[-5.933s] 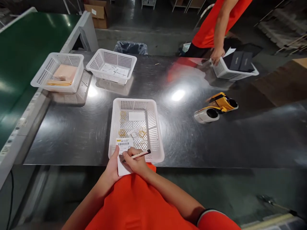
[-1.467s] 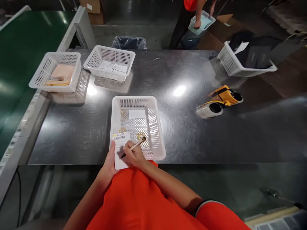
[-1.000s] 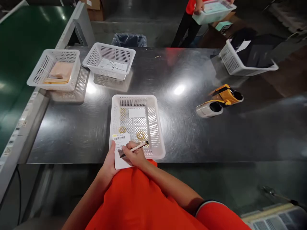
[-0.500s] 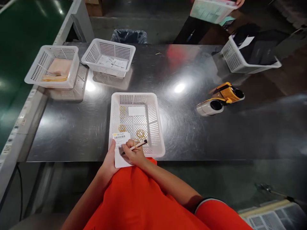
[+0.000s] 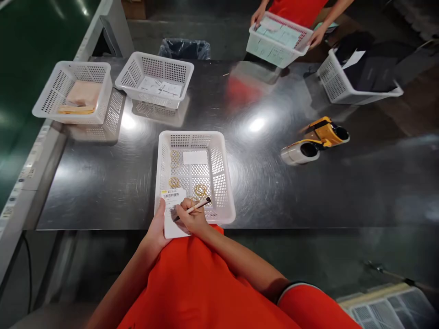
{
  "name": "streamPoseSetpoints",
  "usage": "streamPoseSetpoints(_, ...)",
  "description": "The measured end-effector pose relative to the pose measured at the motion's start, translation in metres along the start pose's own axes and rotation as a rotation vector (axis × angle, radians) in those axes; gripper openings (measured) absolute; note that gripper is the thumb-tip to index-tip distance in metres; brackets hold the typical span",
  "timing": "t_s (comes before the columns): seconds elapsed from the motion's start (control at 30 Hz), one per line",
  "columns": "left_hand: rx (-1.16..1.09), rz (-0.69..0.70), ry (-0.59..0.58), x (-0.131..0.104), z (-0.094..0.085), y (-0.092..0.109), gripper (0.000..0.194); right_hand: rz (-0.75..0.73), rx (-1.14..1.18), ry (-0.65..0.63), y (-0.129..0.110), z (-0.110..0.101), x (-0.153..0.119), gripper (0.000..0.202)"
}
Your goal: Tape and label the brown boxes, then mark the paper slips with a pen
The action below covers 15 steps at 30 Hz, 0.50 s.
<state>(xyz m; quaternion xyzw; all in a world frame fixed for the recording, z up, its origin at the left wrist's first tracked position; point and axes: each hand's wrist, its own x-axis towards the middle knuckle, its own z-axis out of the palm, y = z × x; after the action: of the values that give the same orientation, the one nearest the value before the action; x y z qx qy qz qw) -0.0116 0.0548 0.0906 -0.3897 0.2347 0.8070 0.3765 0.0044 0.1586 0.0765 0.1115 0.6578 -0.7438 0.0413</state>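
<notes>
My left hand (image 5: 157, 228) grips a white card (image 5: 174, 228) with a barcode label by its left edge, over the near left corner of a white perforated basket (image 5: 229, 201). A pen (image 5: 199, 205) is in my right hand (image 5: 195, 222), its tip down at the card and its dark end pointing up to the right. A rubber band lies around the fingers of that hand. Inside the basket are yellow rubber bands (image 5: 200, 190) and a white paper slip (image 5: 195, 157).
Two baskets, one with beige packets (image 5: 83, 93), one with papers (image 5: 161, 87), stand back left. A yellow-and-white device (image 5: 324, 132) lies right, before a basket of dark items (image 5: 334, 82). Across the metal table (image 5: 103, 183), a person holds a basket of papers (image 5: 274, 48). A green belt (image 5: 30, 55) runs left.
The person across the table has come further into view, and their basket has moved left and lower. My hands, the card and the pen have hardly moved.
</notes>
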Motion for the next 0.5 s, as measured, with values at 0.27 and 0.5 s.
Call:
streamPoseSetpoints(0.27, -0.002, -0.005, 0.028, -0.0010, -0.0001, 0.0003, 0.059, 0.005, -0.030, -0.018, -0.0006, 0.0009, 0.0001, 0.041)
streamPoseSetpoints(0.5, -0.014, -0.015, 0.047, -0.0022, 0.0043, 0.0007, 0.058, -0.047, -0.072, 0.020, 0.0009, -0.0003, 0.0002, 0.040)
